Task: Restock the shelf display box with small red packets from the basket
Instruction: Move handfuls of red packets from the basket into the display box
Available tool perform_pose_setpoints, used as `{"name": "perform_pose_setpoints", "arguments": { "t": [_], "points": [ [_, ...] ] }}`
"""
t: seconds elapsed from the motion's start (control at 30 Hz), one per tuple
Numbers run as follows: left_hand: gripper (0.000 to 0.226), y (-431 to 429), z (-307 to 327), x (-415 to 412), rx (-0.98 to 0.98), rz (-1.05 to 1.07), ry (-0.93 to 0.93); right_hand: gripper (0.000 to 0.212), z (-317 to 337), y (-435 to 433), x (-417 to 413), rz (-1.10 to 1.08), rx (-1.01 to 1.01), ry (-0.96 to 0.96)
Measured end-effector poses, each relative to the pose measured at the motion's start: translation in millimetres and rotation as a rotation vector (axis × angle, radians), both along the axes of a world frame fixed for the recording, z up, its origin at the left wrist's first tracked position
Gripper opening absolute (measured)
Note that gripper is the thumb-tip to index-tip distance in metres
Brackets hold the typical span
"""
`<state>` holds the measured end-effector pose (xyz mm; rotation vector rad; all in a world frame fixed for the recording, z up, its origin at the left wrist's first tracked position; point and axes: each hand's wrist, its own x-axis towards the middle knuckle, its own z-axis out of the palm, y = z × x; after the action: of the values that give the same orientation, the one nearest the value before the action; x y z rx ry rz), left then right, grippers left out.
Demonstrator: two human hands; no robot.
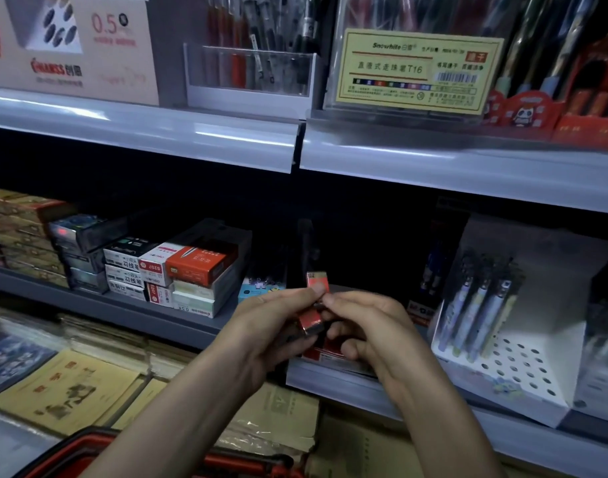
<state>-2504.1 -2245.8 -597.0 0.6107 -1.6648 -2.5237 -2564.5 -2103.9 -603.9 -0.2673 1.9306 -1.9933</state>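
Observation:
Both hands meet in front of the middle shelf. My left hand grips a small stack of red packets, thumb on top. One red packet sticks up above the fingers. My right hand pinches the stack's upper right edge with thumb and forefinger. Just behind and below the hands, a red display box sits on the shelf, mostly hidden. The red basket shows only its rim at the bottom left, under my left forearm.
Stacked stationery boxes fill the shelf to the left. A white perforated pen display stands to the right. The upper shelf edge overhangs above. Yellow notebooks lie on the lower level at left.

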Motion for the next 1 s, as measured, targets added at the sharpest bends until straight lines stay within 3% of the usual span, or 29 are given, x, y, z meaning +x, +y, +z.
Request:
{"name": "perform_pose_setpoints", "arguments": {
  "t": [0.07,0.13,0.2,0.27,0.37,0.47,0.53,0.63,0.73,0.83,0.9,1.0],
  "points": [
    [0.023,-5,0,0,0.125,-0.046,0.006,0.012,3,-2,-3,-0.056,-0.030,0.016],
    [0.027,-11,-3,-1,0.189,-0.051,0.005,0.011,4,-3,-10,-0.169,0.074,0.126],
    [0.030,-17,-6,-2,0.203,-0.038,0.005,0.015,1,-2,-18,-0.339,0.303,0.354],
    [0.031,-22,-7,-1,0.209,-0.017,0.012,0.014,-2,-2,-27,-0.457,0.656,0.656],
    [0.038,-27,-8,2,0.141,0.005,0.003,0.015,-6,-6,-39,-0.412,1.044,0.879],
    [0.045,-31,-10,3,0.077,0.013,0.015,0.015,-16,-12,-48,-0.234,1.171,0.983],
    [0.038,-31,-11,3,0.034,0.014,0.028,0.017,-21,-13,-50,-0.130,1.145,0.971],
    [0.031,-28,-15,-1,0.003,0.068,0.061,0.024,-22,-5,-50,-0.140,1.047,0.913],
    [0.022,-19,-15,-5,-0.019,0.117,0.081,0.022,-9,5,-43,-0.197,0.722,0.778],
    [0.020,-6,-14,-9,-0.088,0.118,0.117,0.016,7,9,-30,-0.022,0.427,0.551],
    [0.018,2,-14,-11,-0.130,0.101,0.145,0.010,11,12,-24,0.055,0.309,0.445],
    [0.018,9,-13,-16,-0.200,0.077,0.158,0.008,8,19,-26,-0.010,0.277,0.403]
  ]
}}
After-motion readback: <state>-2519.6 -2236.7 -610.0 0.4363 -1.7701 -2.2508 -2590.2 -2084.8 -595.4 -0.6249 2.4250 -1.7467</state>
